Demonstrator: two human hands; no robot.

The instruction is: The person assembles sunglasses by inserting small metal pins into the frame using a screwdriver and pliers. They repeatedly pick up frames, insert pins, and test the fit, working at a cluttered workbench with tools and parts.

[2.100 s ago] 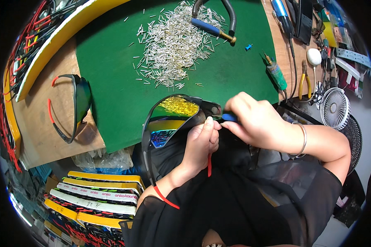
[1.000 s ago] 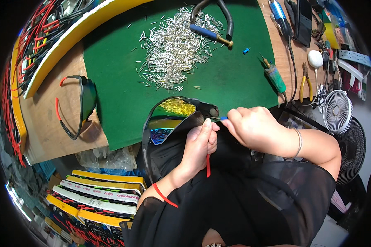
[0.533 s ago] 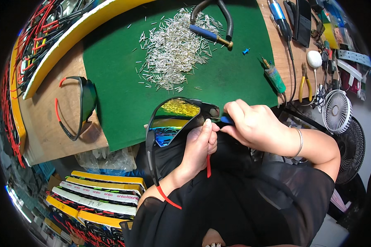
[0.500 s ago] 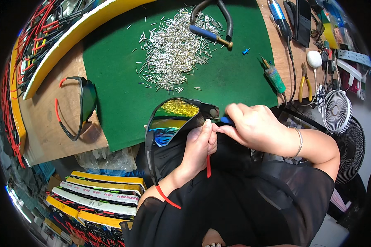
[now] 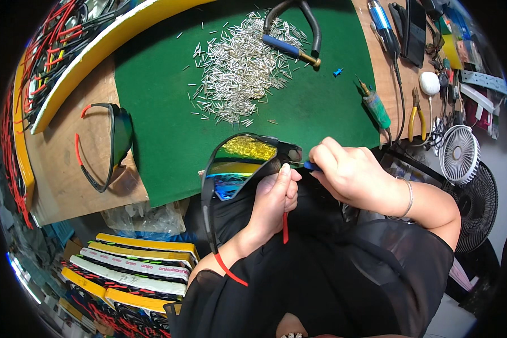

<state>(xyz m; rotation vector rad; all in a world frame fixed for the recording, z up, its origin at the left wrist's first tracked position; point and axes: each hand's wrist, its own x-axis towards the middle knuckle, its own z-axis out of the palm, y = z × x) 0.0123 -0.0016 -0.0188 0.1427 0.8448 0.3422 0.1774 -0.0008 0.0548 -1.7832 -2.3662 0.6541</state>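
Where the sunglasses [image 5: 242,169] are: centre of the view, in front of the lower edge of the green mat [image 5: 321,110].
Left hand [image 5: 273,197]: thumb and fingers together, clamped on the sunglasses near one hinge, a red arm tip [image 5: 285,230] hanging below.
Right hand [image 5: 352,174]: fingers closed around a blue-handled tool [image 5: 312,167], its thin end at that hinge.
Done so far: both arms appear to be on, by judgement.
Remaining: this joint seems unfinished; whether a pin sits inside cannot be told.
Second sunglasses [image 5: 121,141]: far left, untouched, both arms on.
Metal pins [image 5: 239,73]: loose heap, top centre.
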